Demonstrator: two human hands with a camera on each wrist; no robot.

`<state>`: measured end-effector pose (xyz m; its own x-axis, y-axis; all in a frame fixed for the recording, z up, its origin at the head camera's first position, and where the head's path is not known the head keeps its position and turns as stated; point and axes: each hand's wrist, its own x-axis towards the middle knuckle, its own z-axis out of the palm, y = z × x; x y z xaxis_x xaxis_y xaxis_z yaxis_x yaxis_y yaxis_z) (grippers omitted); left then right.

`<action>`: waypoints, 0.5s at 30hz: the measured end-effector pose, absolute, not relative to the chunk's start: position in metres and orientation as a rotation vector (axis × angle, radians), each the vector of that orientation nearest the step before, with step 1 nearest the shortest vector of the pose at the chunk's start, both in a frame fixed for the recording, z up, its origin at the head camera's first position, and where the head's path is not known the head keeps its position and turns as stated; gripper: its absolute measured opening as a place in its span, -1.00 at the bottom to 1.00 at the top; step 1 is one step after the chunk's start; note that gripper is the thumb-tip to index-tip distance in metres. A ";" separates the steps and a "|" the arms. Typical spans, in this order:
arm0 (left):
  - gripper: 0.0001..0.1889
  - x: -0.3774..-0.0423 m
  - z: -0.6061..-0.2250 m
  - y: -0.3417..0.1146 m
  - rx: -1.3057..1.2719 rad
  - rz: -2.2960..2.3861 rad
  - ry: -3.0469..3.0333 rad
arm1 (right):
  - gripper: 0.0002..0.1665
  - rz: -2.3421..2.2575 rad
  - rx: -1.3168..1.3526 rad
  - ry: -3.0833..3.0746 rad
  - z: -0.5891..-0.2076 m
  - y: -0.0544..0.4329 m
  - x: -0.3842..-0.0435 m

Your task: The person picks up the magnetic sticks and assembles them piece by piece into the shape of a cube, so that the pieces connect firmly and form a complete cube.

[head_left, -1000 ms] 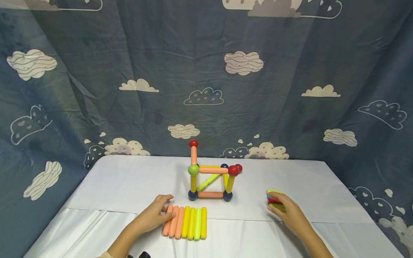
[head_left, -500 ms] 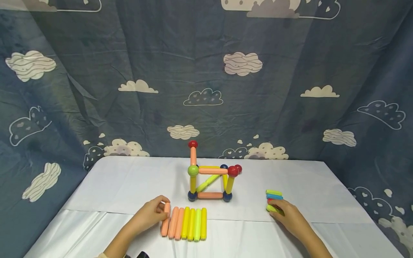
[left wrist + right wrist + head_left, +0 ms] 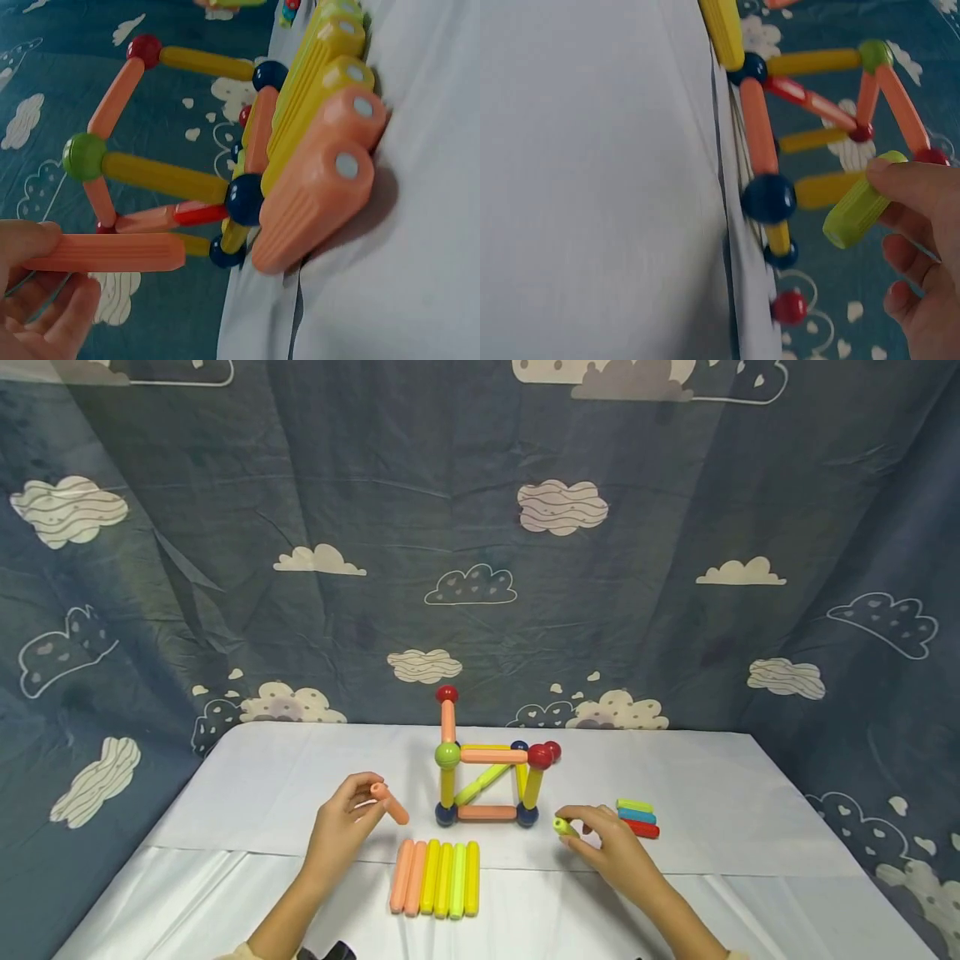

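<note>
My left hand (image 3: 341,827) pinches an orange magnetic stick (image 3: 392,805) above the table, left of a frame built of sticks and balls. In the left wrist view, thumb and fingers grip one end of that orange stick (image 3: 112,253). On the frame's other side, my right hand (image 3: 611,850) holds a short lime-green stick (image 3: 861,204) between thumb and fingers. The frame has a green ball (image 3: 447,755), red balls at its top and right (image 3: 540,756), and dark blue balls (image 3: 446,814) at the base, joined by orange and yellow sticks.
A row of orange, yellow and lime sticks (image 3: 429,881) lies in front of the frame. Short lime, blue and red sticks (image 3: 637,816) lie at the right. Behind the white table (image 3: 300,777) hangs a dark cloud-print curtain (image 3: 480,527).
My left hand has lifted the leftmost orange stick out of the row, up toward the frame. My right hand has taken the short lime stick from the right group and moved left with it.
</note>
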<state>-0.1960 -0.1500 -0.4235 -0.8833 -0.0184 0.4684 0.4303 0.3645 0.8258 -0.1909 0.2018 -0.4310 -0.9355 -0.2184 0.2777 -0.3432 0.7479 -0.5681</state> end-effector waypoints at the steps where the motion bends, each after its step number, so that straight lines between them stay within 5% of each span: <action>1: -0.69 -0.196 -0.423 -0.147 -0.382 -1.532 -2.204 | -0.63 0.962 0.473 -2.735 -0.431 0.196 -0.192; 15: -0.72 -0.175 -0.393 -0.104 -0.673 -1.679 -2.160 | -0.61 0.716 0.675 -2.534 -0.445 0.143 -0.217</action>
<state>-0.1748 -0.1037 -0.3931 -0.8369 0.1671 0.5213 0.5464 0.1972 0.8140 -0.2171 0.1432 -0.4448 -0.7935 -0.3345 0.5083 -0.5510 0.7494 -0.3671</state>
